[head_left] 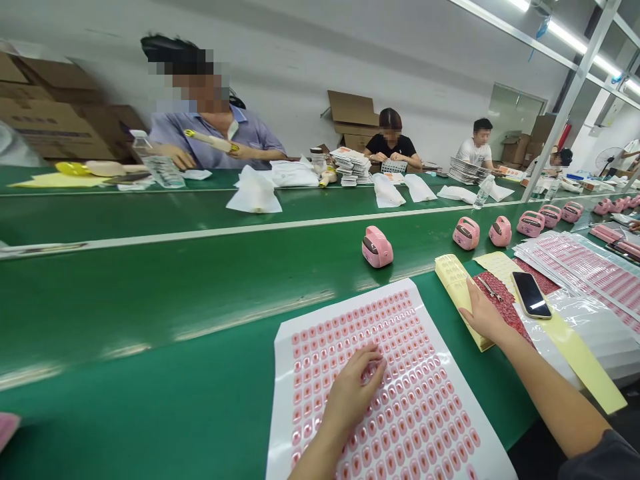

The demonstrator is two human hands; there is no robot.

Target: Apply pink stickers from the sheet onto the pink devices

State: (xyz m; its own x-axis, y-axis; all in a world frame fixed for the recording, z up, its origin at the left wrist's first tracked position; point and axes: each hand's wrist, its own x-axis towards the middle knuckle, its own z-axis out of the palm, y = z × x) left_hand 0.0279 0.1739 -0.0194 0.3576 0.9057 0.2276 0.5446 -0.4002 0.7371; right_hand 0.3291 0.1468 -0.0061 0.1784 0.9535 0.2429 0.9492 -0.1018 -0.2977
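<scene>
A white sheet (pixel 400 333) covered with rows of small pink stickers lies on the green belt in front of me. My left hand (pixel 353 393) rests on it, fingers bent and tips touching the stickers near its middle. My right hand (pixel 480 310) reaches to the right and lies on a stack of yellow backing sheets (pixel 453 277); its fingers are hidden behind the hand. Beside it lie metal tweezers (pixel 490 289) on a dark red patterned sheet (pixel 505 303). A black phone (pixel 531 295) lies just to the right.
Several small pink devices (pixel 377 247) stand along the green conveyor (pixel 150 293). More sticker sheets (pixel 590 267) and clear bags (pixel 595 327) lie at right. Across the belt, other people sit working among white bags (pixel 254 193), stacked cards (pixel 351 167), water bottles and cardboard boxes (pixel 50 113).
</scene>
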